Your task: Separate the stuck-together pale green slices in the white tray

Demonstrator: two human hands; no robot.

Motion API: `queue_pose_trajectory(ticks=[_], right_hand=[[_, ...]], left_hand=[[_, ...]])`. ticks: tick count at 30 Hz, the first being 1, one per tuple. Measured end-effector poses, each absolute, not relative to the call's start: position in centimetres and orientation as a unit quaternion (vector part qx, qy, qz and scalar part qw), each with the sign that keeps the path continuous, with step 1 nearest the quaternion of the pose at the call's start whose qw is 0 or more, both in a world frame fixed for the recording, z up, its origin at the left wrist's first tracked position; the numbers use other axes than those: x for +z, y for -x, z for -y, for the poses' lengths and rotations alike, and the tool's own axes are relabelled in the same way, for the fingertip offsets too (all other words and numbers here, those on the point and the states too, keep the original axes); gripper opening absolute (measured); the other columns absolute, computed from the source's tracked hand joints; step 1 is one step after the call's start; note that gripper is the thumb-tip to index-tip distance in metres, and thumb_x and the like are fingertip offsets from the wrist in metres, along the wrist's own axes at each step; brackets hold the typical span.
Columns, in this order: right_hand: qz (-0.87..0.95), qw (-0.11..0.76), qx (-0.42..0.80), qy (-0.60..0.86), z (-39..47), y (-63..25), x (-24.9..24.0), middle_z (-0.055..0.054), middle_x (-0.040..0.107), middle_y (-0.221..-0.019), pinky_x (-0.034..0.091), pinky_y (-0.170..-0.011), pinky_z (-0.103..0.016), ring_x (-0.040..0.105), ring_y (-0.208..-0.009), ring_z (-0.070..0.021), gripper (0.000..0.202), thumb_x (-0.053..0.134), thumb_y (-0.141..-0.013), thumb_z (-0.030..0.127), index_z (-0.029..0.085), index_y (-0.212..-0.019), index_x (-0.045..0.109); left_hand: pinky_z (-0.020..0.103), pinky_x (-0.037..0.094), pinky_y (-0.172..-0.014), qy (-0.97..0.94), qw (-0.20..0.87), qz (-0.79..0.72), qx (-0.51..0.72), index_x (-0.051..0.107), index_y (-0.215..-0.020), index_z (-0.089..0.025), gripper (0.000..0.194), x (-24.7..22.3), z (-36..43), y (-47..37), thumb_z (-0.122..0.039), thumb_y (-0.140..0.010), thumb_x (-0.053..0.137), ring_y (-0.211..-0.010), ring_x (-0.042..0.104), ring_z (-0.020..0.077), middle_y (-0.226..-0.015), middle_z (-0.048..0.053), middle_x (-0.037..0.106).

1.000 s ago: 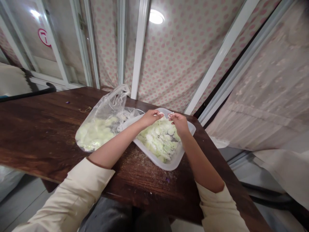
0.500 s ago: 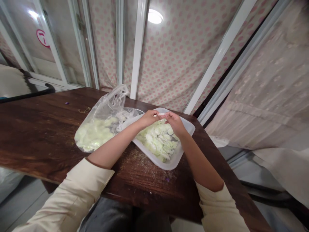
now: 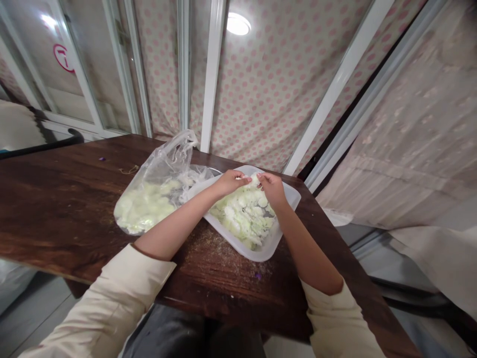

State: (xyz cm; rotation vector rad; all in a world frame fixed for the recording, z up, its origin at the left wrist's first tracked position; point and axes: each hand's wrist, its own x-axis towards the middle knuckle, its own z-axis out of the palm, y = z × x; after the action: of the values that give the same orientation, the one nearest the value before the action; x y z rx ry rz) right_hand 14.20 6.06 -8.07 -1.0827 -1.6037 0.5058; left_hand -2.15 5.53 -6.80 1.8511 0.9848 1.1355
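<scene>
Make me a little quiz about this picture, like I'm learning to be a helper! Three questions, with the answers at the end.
1. True or false: the plastic bag is to the left of the white tub.
2. Where are the left hand and right hand? A: inside the bag; B: over the tub; C: on the lap.
3. Fill the gap: the curtain beyond the table has pink ____.

Key: 1 true; 2 B; 3 dots.

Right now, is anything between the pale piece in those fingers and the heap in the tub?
Nothing visible: the left hand and right hand hold the pale piece above the open tub; the plastic bag stands off to the left.
</scene>
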Motion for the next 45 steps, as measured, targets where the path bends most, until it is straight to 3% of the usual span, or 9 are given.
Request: queue_pose_trajectory(ticks=[8, 12, 20, 29, 33, 40, 45], right_hand=[[0.706, 0.523, 0.146, 0.455, -4.5, -13.2, -7.3, 0.005, 0.026, -0.048, 0.023, -0.046, -0.023, 0.027, -0.048, -0.0076, 0.042, 0.046, -0.076, 0.047, 0.018, -0.049, 0.032], [0.721, 0.507, 0.184, 0.435, -4.1, -12.8, -7.1, 0.005, 0.022, -0.048, 0.021, -0.045, -0.023, 0.024, -0.047, -0.0068, 0.043, 0.047, -0.075, 0.047, 0.018, -0.048, 0.032], [0.655, 0.591, 0.223, 0.415, -4.6, -13.2, -7.5, 0.005, 0.032, -0.050, 0.026, -0.043, -0.021, 0.030, -0.047, -0.0064, 0.038, 0.049, -0.075, 0.047, 0.018, -0.054, 0.040], [0.601, 0.592, 0.311, 0.437, -5.0, -13.2, -7.6, 0.003, 0.050, -0.056, 0.033, -0.038, -0.020, 0.040, -0.043, -0.0071, 0.034, 0.057, -0.066, 0.051, 0.018, -0.075, 0.054], [0.603, 0.587, 0.295, 0.453, -5.0, -13.2, -7.4, 0.004, 0.051, -0.053, 0.033, -0.037, -0.021, 0.039, -0.040, -0.0070, 0.039, 0.061, -0.062, 0.050, 0.018, -0.083, 0.053], [0.634, 0.570, 0.258, 0.455, -5.1, -13.4, -7.6, 0.007, 0.043, -0.049, 0.025, -0.038, -0.021, 0.033, -0.038, -0.0059, 0.033, 0.054, -0.069, 0.051, 0.020, -0.080, 0.045], [0.620, 0.571, 0.264, 0.469, -5.1, -13.5, -7.7, 0.005, 0.048, -0.052, 0.030, -0.041, -0.022, 0.040, -0.042, -0.0089, 0.032, 0.055, -0.068, 0.049, 0.021, -0.078, 0.043]], left_hand=[[0.022, 0.024, -0.050, -0.743, 0.420, -0.352, 0.384, 0.057, -0.063, -0.014, 0.037, -6.2, -4.5, 2.2, -0.051, -0.060, 0.060, -0.052, 0.031, 0.0065, -0.055, -0.003, 0.040], [0.021, 0.023, -0.049, -0.744, 0.440, -0.329, 0.382, 0.055, -0.062, -0.014, 0.040, -6.1, -4.3, 2.1, -0.053, -0.061, 0.059, -0.052, 0.029, 0.0060, -0.054, -0.004, 0.036], [0.022, 0.023, -0.049, -0.742, 0.422, -0.348, 0.387, 0.047, -0.058, -0.015, 0.039, -6.2, -4.4, 2.2, -0.052, -0.064, 0.055, -0.050, 0.028, 0.0063, -0.052, -0.004, 0.032], [0.023, 0.022, -0.049, -0.750, 0.385, -0.378, 0.382, 0.047, -0.056, -0.015, 0.037, -6.8, -5.2, 2.4, -0.050, -0.065, 0.055, -0.049, 0.029, 0.0069, -0.052, -0.004, 0.033], [0.023, 0.021, -0.048, -0.752, 0.386, -0.374, 0.383, 0.048, -0.055, -0.016, 0.039, -6.9, -5.2, 2.4, -0.052, -0.064, 0.055, -0.048, 0.028, 0.0070, -0.050, -0.004, 0.033], [0.022, 0.025, -0.048, -0.728, 0.389, -0.407, 0.391, 0.050, -0.061, -0.016, 0.036, -6.8, -5.1, 2.2, -0.051, -0.065, 0.056, -0.048, 0.032, 0.0070, -0.052, -0.003, 0.040], [0.022, 0.027, -0.047, -0.718, 0.389, -0.433, 0.382, 0.049, -0.067, -0.016, 0.033, -6.8, -5.1, 2.2, -0.048, -0.065, 0.057, -0.047, 0.035, 0.0072, -0.052, -0.004, 0.041]])
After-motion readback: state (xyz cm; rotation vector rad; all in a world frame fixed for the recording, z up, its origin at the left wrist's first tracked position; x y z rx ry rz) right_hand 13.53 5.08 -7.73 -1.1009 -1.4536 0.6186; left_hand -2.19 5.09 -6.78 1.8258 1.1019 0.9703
